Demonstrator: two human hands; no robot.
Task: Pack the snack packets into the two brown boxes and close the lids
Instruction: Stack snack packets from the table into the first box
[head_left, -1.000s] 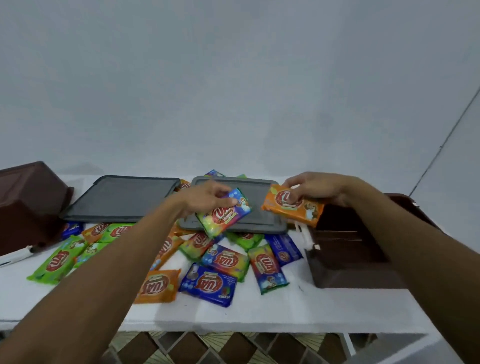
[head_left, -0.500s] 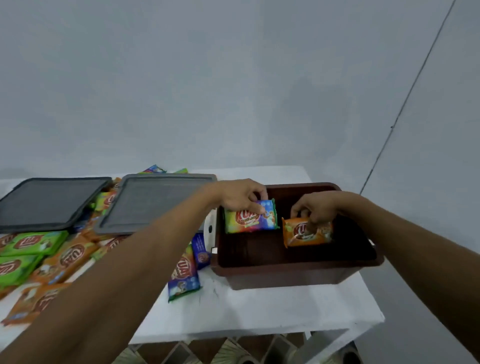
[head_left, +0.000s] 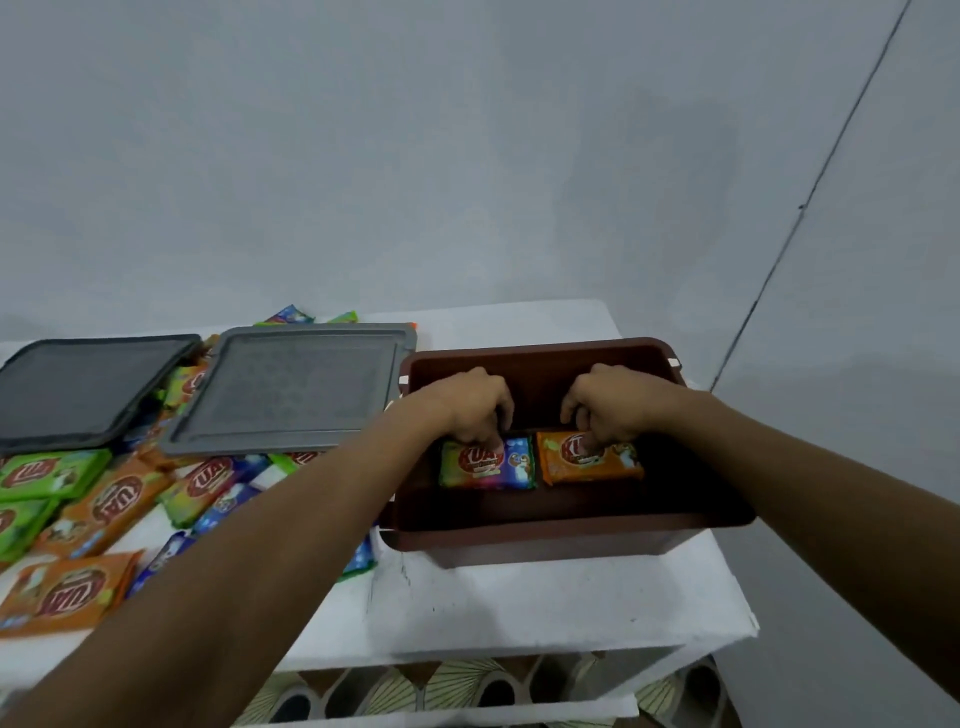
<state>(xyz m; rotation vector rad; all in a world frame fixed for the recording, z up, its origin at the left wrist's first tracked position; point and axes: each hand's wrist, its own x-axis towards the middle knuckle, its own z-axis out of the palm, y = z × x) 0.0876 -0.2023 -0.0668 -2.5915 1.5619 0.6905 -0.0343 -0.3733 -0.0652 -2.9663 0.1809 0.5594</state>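
The brown box (head_left: 561, 535) stands open at the right end of the white tabletop (head_left: 519, 597), close to its front right corner. Two snack packets lie flat on the box floor, side by side and just beside each other, both label up. The multicolour packet (head_left: 488, 465) is on the left. The orange packet (head_left: 589, 460) is on the right.

Both hands reach down inside the box from the near side. The left hand (head_left: 467, 405) is over the far edge of the multicolour packet, fingers curled downward with the tips on the wrapper. The right hand (head_left: 618, 405) is over the far edge of the orange packet in the same posture. The thumbs are hidden under the hands, so each grip appears to be a pinch on the wrapper edge, but this is not certain.

The box's left wall is just beside the grey lid (head_left: 291, 389), which lies flat and inside up on top of several packets. A second, darker lid (head_left: 78, 389) lies to the left of the grey lid, also resting partly on packets.

Loose packets (head_left: 119, 499) in green, orange, blue and mixed colours are scattered over the left half of the tabletop, overlapping one another. A few more show behind the grey lid. The left forearm crosses above some of them.

A plain pale wall rises behind the tabletop.
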